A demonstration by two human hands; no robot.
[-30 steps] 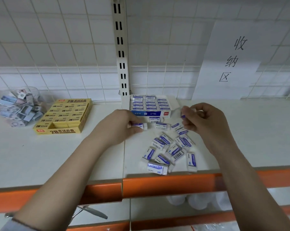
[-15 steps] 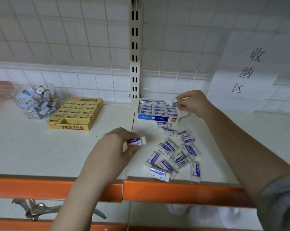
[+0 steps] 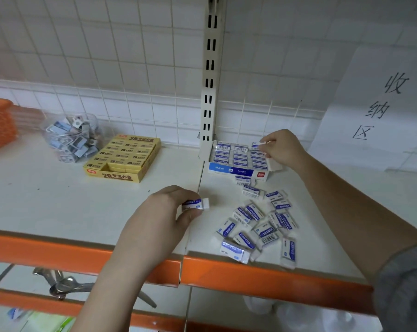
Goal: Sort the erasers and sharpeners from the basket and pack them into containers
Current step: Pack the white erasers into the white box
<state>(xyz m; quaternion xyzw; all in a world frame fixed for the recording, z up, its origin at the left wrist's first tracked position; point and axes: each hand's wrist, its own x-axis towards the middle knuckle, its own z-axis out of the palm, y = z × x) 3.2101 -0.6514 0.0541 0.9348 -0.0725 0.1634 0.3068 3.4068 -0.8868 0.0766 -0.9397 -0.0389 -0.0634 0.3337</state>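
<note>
Seat the eraser (image 3: 256,145) pinched in right hand (image 3: 281,149) flat into box (image 3: 231,169), upper right of centre. Keep second eraser (image 3: 196,203), pinched in left hand (image 3: 159,219), aligned label-up for next slot.

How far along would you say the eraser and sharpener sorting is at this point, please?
Done: the clear tub holds sharpeners, the yellow box is nearly full, and the blue-and-white box is mostly filled. In hand: the right hand sets an eraser into that box's back corner, while the left hand holds another eraser. Left: a loose pile of erasers on the shelf.
</note>
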